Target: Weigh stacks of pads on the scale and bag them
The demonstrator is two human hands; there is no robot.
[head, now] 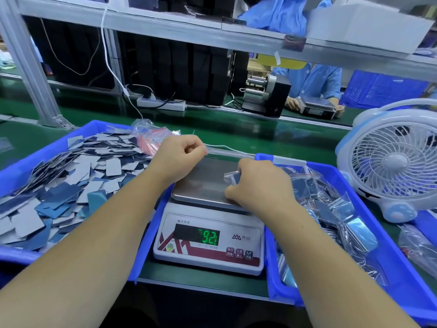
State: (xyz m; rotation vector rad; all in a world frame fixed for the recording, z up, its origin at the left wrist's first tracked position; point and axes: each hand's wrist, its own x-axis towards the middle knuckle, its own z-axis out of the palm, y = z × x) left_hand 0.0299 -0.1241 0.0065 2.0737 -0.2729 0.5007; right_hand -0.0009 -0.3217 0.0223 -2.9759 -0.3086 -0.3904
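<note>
Scale (209, 242): sitting right at the near edge of the green counter (236, 131), white body, green digits lit up on the readout, looks like 9.21 though the first part is kinda cut off. Steel platter on top.

Left tray (14, 252): blue bin just beside the scale, heaped with loose pads (71, 185), grey and blue ones all jumbled, no neat stacks there.

Right tray (390, 268): blue bin on the other side, touching the scale's edge, full of bagged pads (331, 209) in shiny clear baggies.

Right hand (257, 183): fingers curled, pinching a small clear bag (233, 177) with a dark pad in it, right over the platter's right side. Can't tell if the bag actually rests on the platter or not.

Left hand (181, 153): curled into a loose fist over the platter's far left corner, fingertips pinched together near a thin clear strip; can't really make out if it's holding that or nothing.

Empty bags (151, 138): bundle of clear ones with red zip strips, lying on the far corner of the left tray.

Fan (392, 162): white and light-blue desk fan, off to the right past the right tray.

Other worker (314, 84): across the belt, blue smock, handling something at their own station.
</note>
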